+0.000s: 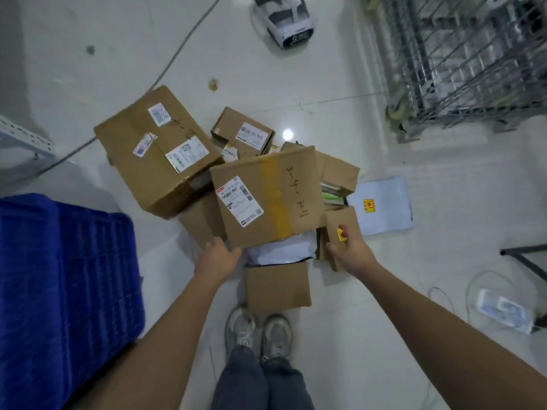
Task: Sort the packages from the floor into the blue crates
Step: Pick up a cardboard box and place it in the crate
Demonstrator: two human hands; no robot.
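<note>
While both arms reached down over the person's shoes (258,331), the left hand (218,255) met the near-left corner of the taped box (268,199), its fingers curled under that edge and gripping it. The right hand (349,250) was just right of the same box, with the fingers (344,230) bent around the near edge of a small flat carton (342,229) bearing a yellow sticker; how firmly they were clamped could not be told.

Below the left fingers, a plain carton (278,288) lay on the floor (444,161), with a white mailer bag (281,250) between it and the taped box. Left of the left fingers stood the blue crate (59,276), close enough for a short transfer.

Beyond the fingers, the taped box rested tilted on the pile, overlapping the large box (157,152) to the far left. Farther still sat a small labelled box (242,133), and to the right of the right fingers lay a flat white mailer (381,205).

Risk assessment: a one-corner grip on the tilted box would likely let it pivot and slip. Lifting it could also shift the packages stacked beneath, spilling the pile.
</note>
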